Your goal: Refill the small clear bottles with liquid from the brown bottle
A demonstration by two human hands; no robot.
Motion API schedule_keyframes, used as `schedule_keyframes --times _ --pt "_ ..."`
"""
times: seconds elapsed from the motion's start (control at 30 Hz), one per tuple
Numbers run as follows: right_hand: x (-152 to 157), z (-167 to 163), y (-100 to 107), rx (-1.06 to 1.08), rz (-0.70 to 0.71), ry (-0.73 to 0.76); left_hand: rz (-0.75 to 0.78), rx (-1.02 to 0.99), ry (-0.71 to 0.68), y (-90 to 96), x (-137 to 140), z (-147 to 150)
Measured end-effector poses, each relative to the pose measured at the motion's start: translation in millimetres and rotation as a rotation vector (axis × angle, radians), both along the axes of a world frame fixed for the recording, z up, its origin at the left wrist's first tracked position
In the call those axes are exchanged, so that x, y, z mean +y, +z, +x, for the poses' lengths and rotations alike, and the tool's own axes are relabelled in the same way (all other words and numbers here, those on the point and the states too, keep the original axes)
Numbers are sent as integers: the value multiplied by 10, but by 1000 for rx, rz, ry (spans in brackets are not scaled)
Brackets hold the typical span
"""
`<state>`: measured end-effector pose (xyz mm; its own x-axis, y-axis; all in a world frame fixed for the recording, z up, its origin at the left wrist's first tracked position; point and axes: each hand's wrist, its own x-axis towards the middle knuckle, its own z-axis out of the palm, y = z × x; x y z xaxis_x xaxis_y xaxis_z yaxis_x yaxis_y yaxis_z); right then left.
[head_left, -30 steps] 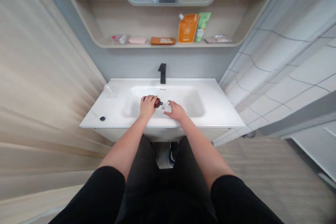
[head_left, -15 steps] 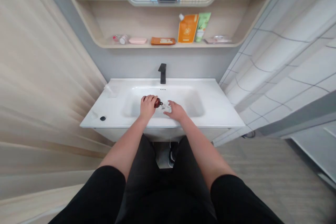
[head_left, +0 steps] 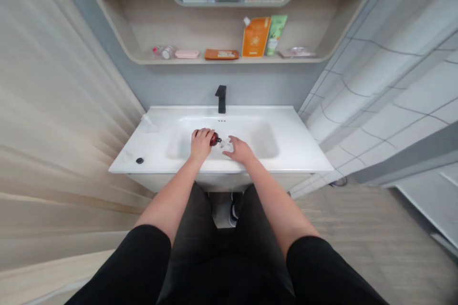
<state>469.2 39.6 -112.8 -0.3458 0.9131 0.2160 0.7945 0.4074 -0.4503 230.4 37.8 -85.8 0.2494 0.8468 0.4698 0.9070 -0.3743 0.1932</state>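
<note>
My left hand [head_left: 201, 143] is wrapped around a small brown bottle [head_left: 214, 139] with a dark tip, held on its side over the white sink basin [head_left: 265, 140]. The tip points right toward my right hand [head_left: 240, 150], which is held flat, fingers apart, just beside it. Something small and white [head_left: 226, 143] shows between the bottle tip and my right fingers; I cannot tell what it is. Both hands are above the front half of the basin.
A black tap [head_left: 221, 98] stands at the back of the basin. A small black object [head_left: 139, 160] lies on the counter's left front. The shelf [head_left: 229, 60] above holds an orange pouch [head_left: 255, 36], a green tube, a pink dish and other toiletries. Tiled wall on the right.
</note>
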Motion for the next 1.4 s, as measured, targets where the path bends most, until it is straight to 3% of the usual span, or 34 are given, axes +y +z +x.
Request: schedule_keyframes --times 1.4 --pt "-25 -11 28 -39 9 0 43 10 5 -65 23 -15"
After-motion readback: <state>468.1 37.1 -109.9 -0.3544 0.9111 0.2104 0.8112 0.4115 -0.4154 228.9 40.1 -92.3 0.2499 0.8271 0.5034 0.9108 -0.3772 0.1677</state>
